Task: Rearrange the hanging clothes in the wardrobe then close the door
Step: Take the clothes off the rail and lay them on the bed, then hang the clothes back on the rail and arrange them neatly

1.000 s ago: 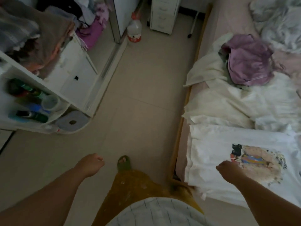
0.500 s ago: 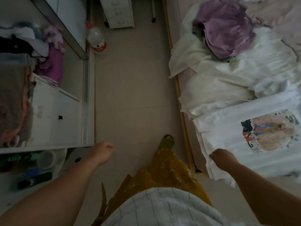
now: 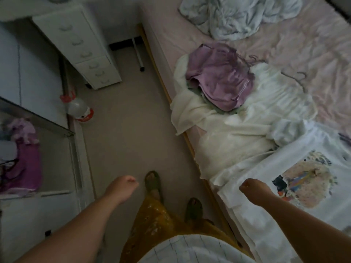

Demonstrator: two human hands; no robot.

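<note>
Clothes that belong to the task are seen in two places: a purple garment (image 3: 24, 164) hangs or is piled inside the open wardrobe (image 3: 57, 128) at the left edge, and more are spread on the bed (image 3: 284, 44) at the right. Compared with a second ago, the view has been turned away from the wardrobe shelves toward the bed, so that less of the wardrobe is shown and the white drawer unit (image 3: 81, 48) has come nearer; it is judged that another garment is about to be fetched, and the door is not yet closed. On the bed, one folded purple garment (image 3: 220, 76) is laid on cream fabric (image 3: 218, 130), one printed white T-shirt (image 3: 284, 186) is spread near the edge, and one crumpled pale sheet (image 3: 237, 14) lies farther off. One bottle (image 3: 79, 109) stands on the floor by the wardrobe. Two hands are counted: the left hand (image 3: 121, 188) is loosely curled over the floor and nothing is held; the right hand (image 3: 254, 188) is curled above the T-shirt, and whether the cloth is pinched cannot be told.
</note>
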